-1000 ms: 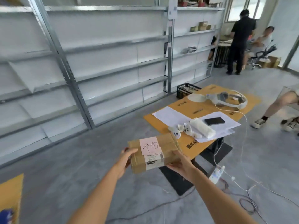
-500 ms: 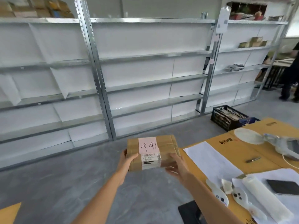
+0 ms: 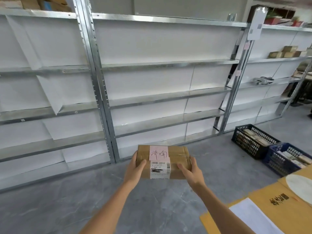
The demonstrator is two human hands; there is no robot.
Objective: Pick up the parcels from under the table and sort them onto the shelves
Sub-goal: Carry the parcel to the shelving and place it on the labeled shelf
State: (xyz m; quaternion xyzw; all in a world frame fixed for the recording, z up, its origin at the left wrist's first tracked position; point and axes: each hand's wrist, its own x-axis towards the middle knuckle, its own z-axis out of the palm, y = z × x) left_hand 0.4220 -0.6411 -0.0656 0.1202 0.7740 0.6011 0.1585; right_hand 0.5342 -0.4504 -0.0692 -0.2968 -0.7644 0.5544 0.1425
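I hold the parcel (image 3: 163,162) out in front of me, my left hand (image 3: 135,168) clamped on its left end and my right hand (image 3: 190,169) clamped on its right end, thumbs on top. I keep it level with the pink note (image 3: 158,153) and barcode label (image 3: 160,168) facing up, so I can read where it belongs. It hangs over the floor, well short of the shelves (image 3: 168,93) ahead, all bare in the middle bay. The worktop (image 3: 263,196) lies near right; two crates (image 3: 253,141) sit beyond it.
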